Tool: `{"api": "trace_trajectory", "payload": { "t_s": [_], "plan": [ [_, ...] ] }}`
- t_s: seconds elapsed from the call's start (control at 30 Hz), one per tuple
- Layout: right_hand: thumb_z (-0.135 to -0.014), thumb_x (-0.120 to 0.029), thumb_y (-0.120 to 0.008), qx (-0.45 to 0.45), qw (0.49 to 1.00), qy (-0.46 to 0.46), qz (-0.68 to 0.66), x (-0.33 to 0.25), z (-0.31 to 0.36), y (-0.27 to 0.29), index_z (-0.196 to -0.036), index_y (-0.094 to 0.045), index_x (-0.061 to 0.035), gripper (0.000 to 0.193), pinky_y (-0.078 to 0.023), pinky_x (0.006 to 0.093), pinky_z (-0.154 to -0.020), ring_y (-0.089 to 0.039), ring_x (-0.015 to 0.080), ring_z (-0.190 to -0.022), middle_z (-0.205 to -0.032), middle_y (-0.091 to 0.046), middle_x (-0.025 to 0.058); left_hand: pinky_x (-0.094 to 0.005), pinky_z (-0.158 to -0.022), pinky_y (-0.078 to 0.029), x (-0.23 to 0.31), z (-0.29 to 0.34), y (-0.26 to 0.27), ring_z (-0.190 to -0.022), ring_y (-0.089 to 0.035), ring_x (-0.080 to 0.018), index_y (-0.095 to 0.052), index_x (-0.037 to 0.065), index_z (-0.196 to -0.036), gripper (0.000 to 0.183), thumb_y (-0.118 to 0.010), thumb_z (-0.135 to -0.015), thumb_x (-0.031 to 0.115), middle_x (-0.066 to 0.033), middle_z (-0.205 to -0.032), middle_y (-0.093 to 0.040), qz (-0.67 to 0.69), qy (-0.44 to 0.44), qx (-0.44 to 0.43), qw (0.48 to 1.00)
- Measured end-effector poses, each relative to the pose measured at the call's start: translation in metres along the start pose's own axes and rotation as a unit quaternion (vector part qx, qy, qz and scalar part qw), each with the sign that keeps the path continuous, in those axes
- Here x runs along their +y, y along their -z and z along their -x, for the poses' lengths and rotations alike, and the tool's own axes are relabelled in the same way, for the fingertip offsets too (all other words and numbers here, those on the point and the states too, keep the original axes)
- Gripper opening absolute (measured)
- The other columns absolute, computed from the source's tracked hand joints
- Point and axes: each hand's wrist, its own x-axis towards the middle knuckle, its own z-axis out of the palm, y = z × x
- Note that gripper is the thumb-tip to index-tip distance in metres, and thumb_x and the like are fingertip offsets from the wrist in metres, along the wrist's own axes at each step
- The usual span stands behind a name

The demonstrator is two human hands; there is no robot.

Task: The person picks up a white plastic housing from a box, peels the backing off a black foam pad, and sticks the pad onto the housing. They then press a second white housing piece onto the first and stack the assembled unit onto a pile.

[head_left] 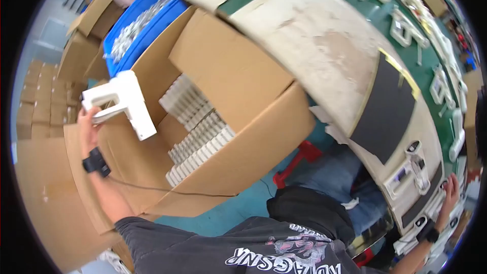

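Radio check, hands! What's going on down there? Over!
Left hand gripping white looped part over open cardboard box. Right hand near white bench parts, grip unclear. Thin cord crossing box's near side, possible snag.

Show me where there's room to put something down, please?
The biggest bare patch is the stained beige worktop between the cardboard box and the black mat. Inside the box, some room shows beside the stacked white parts. The blue bin is crowded, and white devices line the green strip.
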Motion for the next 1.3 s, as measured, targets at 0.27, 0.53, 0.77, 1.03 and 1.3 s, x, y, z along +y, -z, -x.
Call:
{"api": "trace_trajectory", "payload": {
  "t_s": [0.27, 0.53, 0.77, 1.03, 1.3],
  "plan": [
    [-0.102, -0.014, -0.058, 0.027, 0.991, 0.06, -0.115, -0.162, 0.052, -0.07, -0.121, -0.063, -0.0028, 0.023, -0.048, 0.0243, -0.081, -0.058, 0.009, -0.089, -0.106, -0.064, 0.0021, -0.0447, -0.101, -0.05, 0.187, 0.079, -0.291, -0.117, -0.06, -0.0304, -0.053, 0.003, -0.134, 0.05, -0.068, -0.088, 0.018, -0.0149, -0.131, -0.061, 0.301, -0.039, -0.353, 0.885],
    [-0.089, 0.0, -0.066, 0.083, 0.989, 0.108, -0.059, -0.187, 0.06, -0.092, -0.107, -0.066, 0.0006, 0.018, -0.048, 0.0291, -0.076, -0.059, 0.0181, -0.083, -0.101, -0.063, 0.0096, -0.0451, -0.09, -0.055, 0.119, 0.19, -0.523, -0.115, -0.057, -0.0257, -0.056, 0.008, -0.127, 0.049, -0.074, -0.086, 0.028, -0.0082, -0.127, -0.058, 0.332, 0.057, -0.333, 0.881],
    [-0.088, -0.002, -0.069, 0.077, 0.992, 0.069, -0.072, -0.148, 0.064, -0.08, -0.11, -0.067, 0.0, 0.022, -0.051, 0.032, -0.079, -0.062, 0.0213, -0.088, -0.106, -0.063, 0.01, -0.055, -0.107, -0.039, 0.09, 0.202, -0.559, -0.136, -0.043, -0.0304, -0.038, 0.008, -0.151, 0.081, -0.071, -0.089, 0.048, -0.0136, -0.147, -0.046, -0.14, -0.327, 0.003, 0.935],
    [-0.088, -0.004, -0.071, 0.077, 0.985, 0.095, -0.12, -0.144, 0.059, -0.079, -0.111, -0.068, -0.0028, 0.023, -0.052, 0.0319, -0.077, -0.063, 0.0213, -0.087, -0.108, -0.065, 0.0097, -0.0567, -0.111, -0.031, 0.153, 0.221, -0.553, -0.136, -0.039, -0.0418, -0.029, 0.007, -0.156, 0.105, -0.078, -0.077, 0.057, -0.0184, -0.146, -0.044, -0.444, -0.54, -0.144, 0.7],
    [-0.086, -0.011, -0.074, 0.092, 0.966, 0.195, -0.142, -0.194, 0.053, -0.085, -0.129, -0.062, -0.0082, 0.045, -0.05, 0.0379, -0.091, -0.061, 0.0286, -0.107, -0.124, -0.061, 0.0126, -0.0535, -0.109, -0.037, 0.202, 0.358, -0.524, -0.13, -0.045, -0.0442, -0.037, 0.003, -0.151, 0.1, -0.083, -0.075, 0.049, -0.0263, -0.14, -0.048, -0.38, -0.516, -0.074, 0.764]
  ]
}}
